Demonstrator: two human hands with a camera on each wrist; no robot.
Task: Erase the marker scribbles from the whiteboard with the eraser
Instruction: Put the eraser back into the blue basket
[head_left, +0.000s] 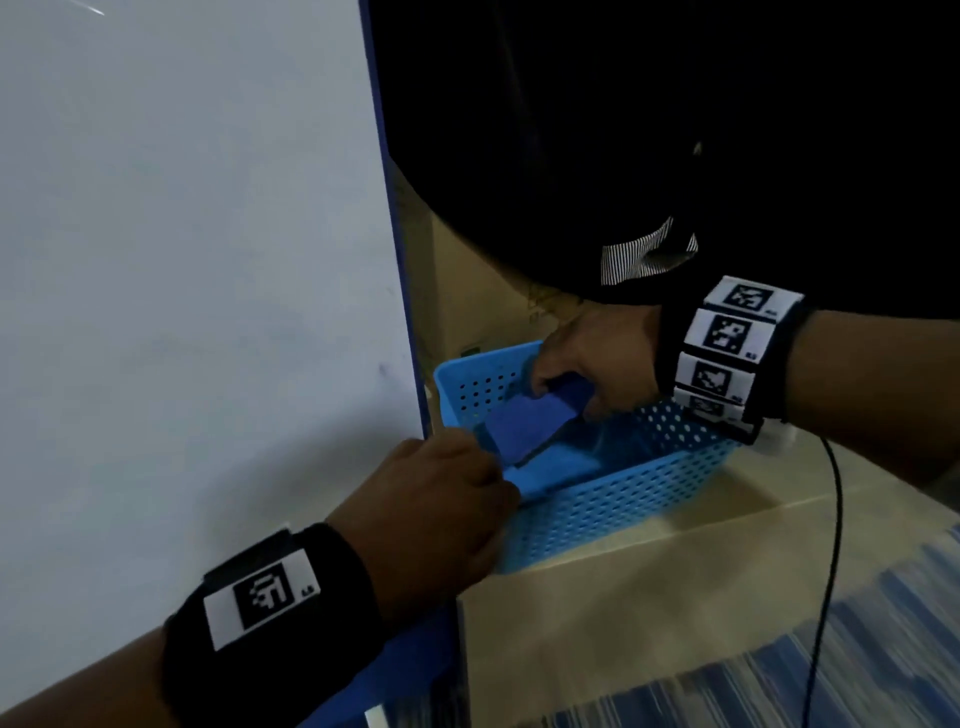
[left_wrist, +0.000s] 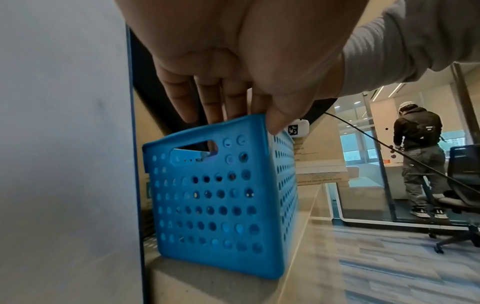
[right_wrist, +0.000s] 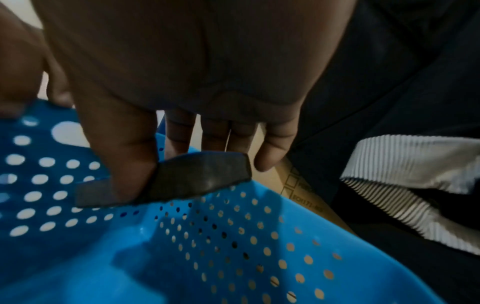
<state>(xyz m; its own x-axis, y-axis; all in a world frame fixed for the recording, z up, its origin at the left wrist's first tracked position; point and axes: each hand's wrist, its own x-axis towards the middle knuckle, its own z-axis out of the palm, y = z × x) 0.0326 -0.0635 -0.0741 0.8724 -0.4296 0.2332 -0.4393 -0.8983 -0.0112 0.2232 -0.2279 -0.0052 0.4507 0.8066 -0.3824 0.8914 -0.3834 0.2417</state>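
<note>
The whiteboard (head_left: 182, 260) stands at the left with a blue frame; only a faint smudge (head_left: 385, 370) shows near its right edge. Beside it a blue perforated basket (head_left: 623, 499) sits on a beige surface. My right hand (head_left: 587, 364) grips the blue eraser (head_left: 530, 423) by its dark felt edge (right_wrist: 197, 179), tilted inside the basket (right_wrist: 233, 246). My left hand (head_left: 441, 499) holds the basket's near rim, thumb outside and fingers inside, as the left wrist view shows at the rim (left_wrist: 205, 127).
The basket rests on a beige cardboard box (head_left: 649, 597). A black cable (head_left: 831, 571) hangs from my right wrist. A dark garment (head_left: 675, 130) fills the upper right. In the left wrist view, another person (left_wrist: 418, 156) and an office chair (left_wrist: 462, 185) stand far off.
</note>
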